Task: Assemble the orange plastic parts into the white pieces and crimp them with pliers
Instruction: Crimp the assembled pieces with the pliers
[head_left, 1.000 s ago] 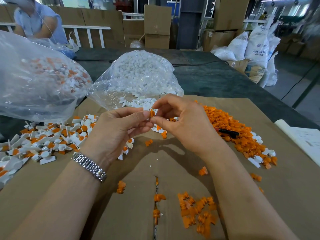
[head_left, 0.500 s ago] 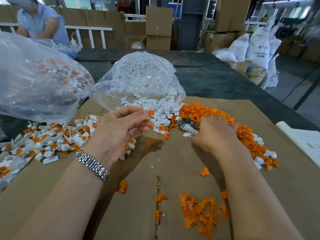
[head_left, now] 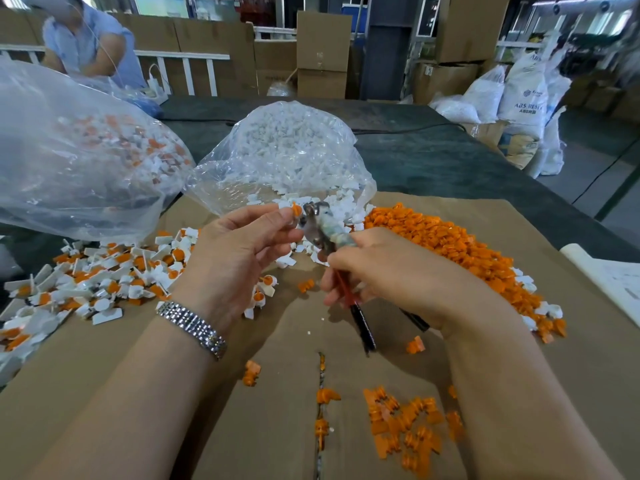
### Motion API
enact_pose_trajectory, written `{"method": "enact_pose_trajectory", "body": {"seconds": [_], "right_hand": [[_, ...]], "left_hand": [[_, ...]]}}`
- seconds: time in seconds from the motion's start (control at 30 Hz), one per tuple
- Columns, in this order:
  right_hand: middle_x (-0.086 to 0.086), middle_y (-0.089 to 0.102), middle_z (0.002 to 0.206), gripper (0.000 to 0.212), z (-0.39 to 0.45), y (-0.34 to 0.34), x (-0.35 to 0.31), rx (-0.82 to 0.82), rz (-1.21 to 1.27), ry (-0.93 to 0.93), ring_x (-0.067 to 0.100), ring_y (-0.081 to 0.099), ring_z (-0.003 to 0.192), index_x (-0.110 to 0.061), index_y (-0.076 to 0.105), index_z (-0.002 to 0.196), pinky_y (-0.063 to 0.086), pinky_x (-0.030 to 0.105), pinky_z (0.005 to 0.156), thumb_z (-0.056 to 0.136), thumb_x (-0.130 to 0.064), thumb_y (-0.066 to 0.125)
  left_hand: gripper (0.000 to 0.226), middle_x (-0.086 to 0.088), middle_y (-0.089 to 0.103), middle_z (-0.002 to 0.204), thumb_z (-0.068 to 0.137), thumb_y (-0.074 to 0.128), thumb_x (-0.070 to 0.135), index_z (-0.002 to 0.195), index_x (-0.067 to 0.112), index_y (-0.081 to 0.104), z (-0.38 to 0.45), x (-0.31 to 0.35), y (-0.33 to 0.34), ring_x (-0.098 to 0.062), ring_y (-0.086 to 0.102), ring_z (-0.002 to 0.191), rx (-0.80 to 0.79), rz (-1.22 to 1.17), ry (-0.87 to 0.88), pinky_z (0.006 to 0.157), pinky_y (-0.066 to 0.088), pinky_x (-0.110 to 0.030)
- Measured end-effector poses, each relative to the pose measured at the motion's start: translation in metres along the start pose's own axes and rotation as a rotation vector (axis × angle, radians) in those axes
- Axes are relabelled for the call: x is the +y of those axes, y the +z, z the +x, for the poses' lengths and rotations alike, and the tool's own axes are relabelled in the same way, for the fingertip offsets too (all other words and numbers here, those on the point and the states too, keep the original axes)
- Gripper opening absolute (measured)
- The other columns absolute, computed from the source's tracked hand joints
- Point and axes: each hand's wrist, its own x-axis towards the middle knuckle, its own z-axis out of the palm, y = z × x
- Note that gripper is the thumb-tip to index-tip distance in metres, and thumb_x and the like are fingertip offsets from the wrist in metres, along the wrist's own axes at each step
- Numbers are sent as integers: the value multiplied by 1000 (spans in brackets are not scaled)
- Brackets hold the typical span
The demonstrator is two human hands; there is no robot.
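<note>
Head view takes in a brown cardboard sheet (head_left: pixel 519 393) laid over a dark table (head_left: pixel 433 157). Two crinkled clear plastic bags sit at the far side: the left bag (head_left: pixel 69 161) holds mixed white-and-orange pieces, the middle bag (head_left: pixel 287 150) white pieces. A heap of orange plastic parts (head_left: pixel 450 244) spreads to the right, a pile of assembled pieces (head_left: pixel 104 278) to the left. The right hand (head_left: pixel 398 275) grips the pliers (head_left: pixel 325 233) by their red-and-black handles, metal nose touching the small part (head_left: pixel 296 211), orange set in white, pinched in the left hand (head_left: pixel 239 251) fingertips above the cardboard.
</note>
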Motion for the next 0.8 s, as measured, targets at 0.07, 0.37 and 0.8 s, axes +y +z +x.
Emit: {"method": "enact_pose_trajectory", "body": {"seconds": [0.07, 0.37, 0.8], "right_hand": [[4, 78, 85, 27, 1, 3, -2, 20, -73, -16, 14, 74, 75, 1, 66, 104, 58, 32, 77, 101, -18, 47], [3, 73, 75, 35, 1, 12, -2, 43, -136, -91, 5, 64, 58, -9, 63, 89, 50, 22, 59, 106, -33, 44], [19, 67, 79, 50, 8, 33, -5, 209, -225, -97, 38, 69, 76, -4, 59, 85, 58, 53, 77, 103, -49, 46]], "left_hand": [[12, -7, 76, 83, 80, 79, 11, 90, 7, 74, 0, 0, 1, -16, 73, 70, 20, 44, 19, 52, 50, -17], [5, -8, 76, 81, 86, 76, 7, 89, 6, 73, -1, -1, 3, -14, 71, 68, 66, 97, 48, 51, 48, -17], [7, -8, 74, 74, 83, 75, 3, 87, 4, 69, -2, -4, 2, -15, 72, 68, 76, 1, 1, 62, 57, -17]]}}
